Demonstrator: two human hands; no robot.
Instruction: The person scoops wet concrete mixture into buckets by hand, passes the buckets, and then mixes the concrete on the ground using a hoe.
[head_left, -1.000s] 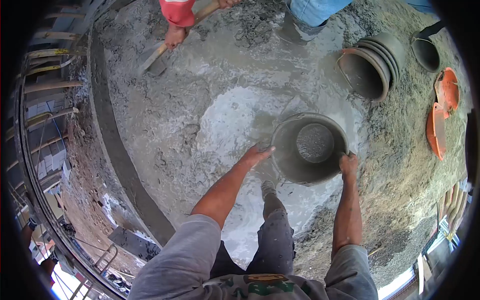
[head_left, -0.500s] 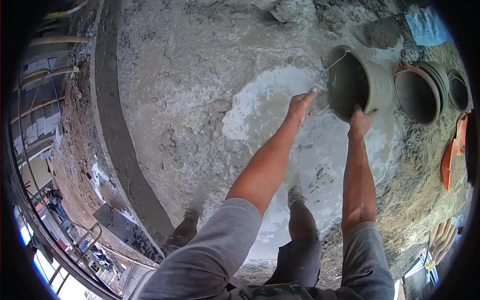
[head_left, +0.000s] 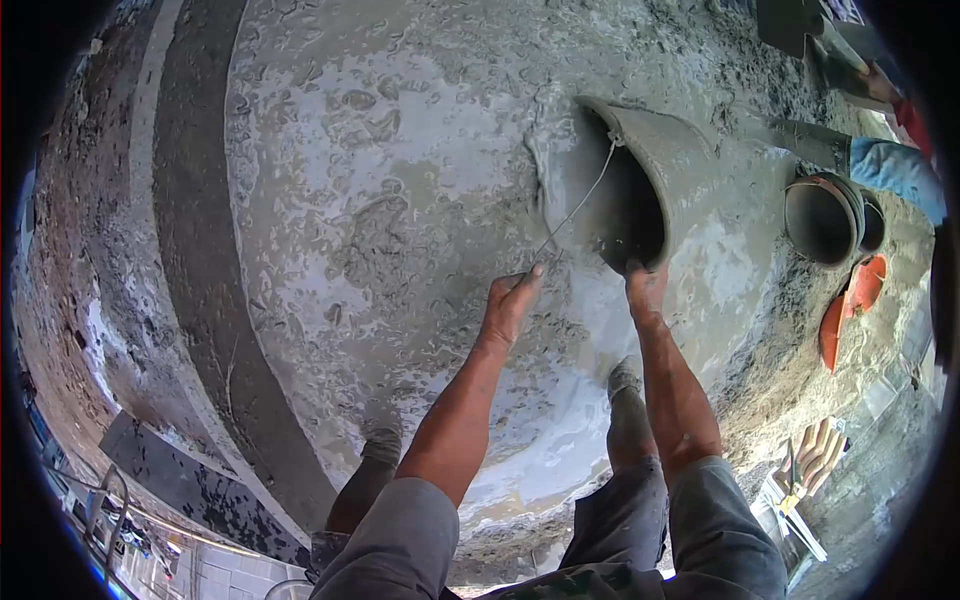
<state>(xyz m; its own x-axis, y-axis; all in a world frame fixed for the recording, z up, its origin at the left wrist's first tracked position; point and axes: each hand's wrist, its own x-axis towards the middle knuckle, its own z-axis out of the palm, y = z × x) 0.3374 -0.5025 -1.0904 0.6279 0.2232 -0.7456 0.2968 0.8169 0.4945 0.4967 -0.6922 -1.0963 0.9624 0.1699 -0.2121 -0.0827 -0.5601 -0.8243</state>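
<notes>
A grey-coated bucket (head_left: 688, 165) lies tipped over the wet concrete (head_left: 400, 240), its mouth facing left. Wet grey mix (head_left: 572, 165) spreads from the mouth onto the surface. Fingers of my left hand (head_left: 511, 303) are closed on the thin wire handle (head_left: 592, 192), which is stretched out from the bucket's rim. Gripping the near edge of that rim is my right hand (head_left: 646, 290); some of its fingers are hidden at the bucket. My two feet stand in the wet concrete below my arms.
At right, nested buckets (head_left: 823, 222) lie near an orange-red object (head_left: 842, 312). A co-worker's jeans leg (head_left: 895, 172) and boot stand beside them; that person's hand (head_left: 880, 84) is near a shovel (head_left: 790, 25). A concrete strip (head_left: 195, 200) curves along the left.
The bucket has moved left in view and tipped further, and mix now runs from it. My left hand has drawn the wire handle out to the left. The view has shifted.
</notes>
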